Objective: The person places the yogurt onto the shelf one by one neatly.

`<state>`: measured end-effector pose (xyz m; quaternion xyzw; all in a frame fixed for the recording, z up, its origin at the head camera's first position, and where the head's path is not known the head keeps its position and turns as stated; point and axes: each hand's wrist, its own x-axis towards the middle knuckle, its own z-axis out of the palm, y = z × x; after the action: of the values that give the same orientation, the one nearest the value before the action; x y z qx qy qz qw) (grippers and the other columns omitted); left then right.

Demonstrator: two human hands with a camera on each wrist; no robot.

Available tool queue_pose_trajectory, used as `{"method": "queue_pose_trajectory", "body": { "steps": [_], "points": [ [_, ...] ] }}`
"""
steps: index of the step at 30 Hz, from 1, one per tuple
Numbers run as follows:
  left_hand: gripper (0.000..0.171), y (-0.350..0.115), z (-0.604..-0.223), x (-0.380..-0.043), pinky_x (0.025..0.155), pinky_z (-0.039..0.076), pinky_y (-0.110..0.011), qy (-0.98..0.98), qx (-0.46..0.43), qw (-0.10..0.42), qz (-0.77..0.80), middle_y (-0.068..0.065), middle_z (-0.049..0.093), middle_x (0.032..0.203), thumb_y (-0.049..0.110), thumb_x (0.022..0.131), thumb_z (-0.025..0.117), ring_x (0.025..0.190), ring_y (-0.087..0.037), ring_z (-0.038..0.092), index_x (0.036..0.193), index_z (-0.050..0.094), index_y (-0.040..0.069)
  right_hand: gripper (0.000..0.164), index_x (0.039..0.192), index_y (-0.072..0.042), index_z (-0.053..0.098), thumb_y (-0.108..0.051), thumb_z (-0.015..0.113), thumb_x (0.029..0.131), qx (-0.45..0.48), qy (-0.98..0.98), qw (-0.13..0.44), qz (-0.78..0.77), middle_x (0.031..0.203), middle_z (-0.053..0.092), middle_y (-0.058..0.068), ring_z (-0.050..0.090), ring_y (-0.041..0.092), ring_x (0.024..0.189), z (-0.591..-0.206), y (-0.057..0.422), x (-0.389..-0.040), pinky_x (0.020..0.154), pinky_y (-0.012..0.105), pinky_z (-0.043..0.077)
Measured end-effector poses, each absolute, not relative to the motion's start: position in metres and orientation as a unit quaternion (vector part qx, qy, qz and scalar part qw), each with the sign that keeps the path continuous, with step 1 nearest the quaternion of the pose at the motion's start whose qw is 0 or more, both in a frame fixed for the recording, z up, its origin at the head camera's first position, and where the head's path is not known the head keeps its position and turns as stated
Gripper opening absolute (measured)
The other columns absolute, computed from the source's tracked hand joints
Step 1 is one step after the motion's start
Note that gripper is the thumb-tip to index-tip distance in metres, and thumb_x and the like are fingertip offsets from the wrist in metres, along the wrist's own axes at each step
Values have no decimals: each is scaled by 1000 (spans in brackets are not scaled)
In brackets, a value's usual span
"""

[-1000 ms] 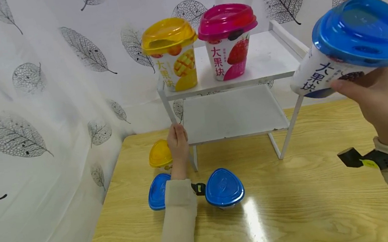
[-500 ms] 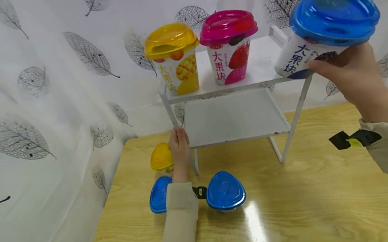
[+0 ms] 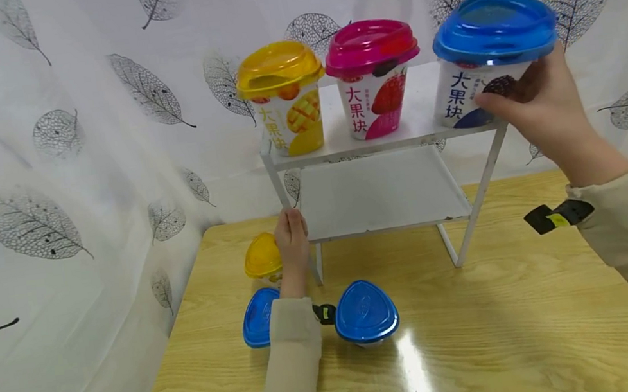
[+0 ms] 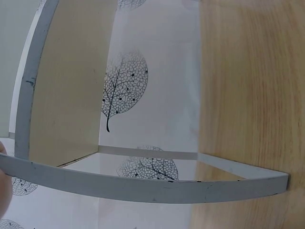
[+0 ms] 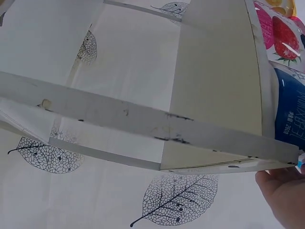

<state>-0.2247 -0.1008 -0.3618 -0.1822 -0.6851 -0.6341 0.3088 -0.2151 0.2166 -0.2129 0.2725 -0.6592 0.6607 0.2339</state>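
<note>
1. Holding the blue-lidded cup (image 3: 485, 61), the right hand (image 3: 551, 114) has its thumb on the front and fingers behind, closed firmly around the side.
2. This cup is upright in the upper right of the head view, at the right end of the white rack (image 3: 377, 192); whether its base touches the top shelf, one cannot tell. Its lid is glossy, its body white, with dark berries and a navy patch.
3. Near the centre, the left hand (image 3: 291, 231) curls around the rack's left leg.
4. Pale wooden table (image 3: 509, 329) fills the lower part; leaf-printed wall covering (image 3: 82, 203) surrounds it.
5. "大果块" is readable on the blue-lidded cup, the pink-lidded cup (image 3: 373, 76) and the yellow-lidded cup (image 3: 284, 99).
</note>
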Motion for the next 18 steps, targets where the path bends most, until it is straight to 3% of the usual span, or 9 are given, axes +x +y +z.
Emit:
{"method": "queue_pose_trajectory", "body": {
  "steps": [6,18],
  "points": [
    [53,-101,-362,-225,41,19,-19,-684,-183,307,-636,7,28,53,46,89,29,44,-5,24,67,32,-3,67,132,-14,32,9,60,76,246,-714,242,609,125,43,13,49,21,109,-212,216,-219,89,28,38],
    [51,-100,-363,-224,42,19,-18,-684,-181,302,-640,5,29,54,44,89,30,46,-4,25,68,32,-2,61,133,-14,32,4,57,81,236,-699,215,640,129,38,12,42,24,114,-215,216,-224,95,31,32]
  ]
}}
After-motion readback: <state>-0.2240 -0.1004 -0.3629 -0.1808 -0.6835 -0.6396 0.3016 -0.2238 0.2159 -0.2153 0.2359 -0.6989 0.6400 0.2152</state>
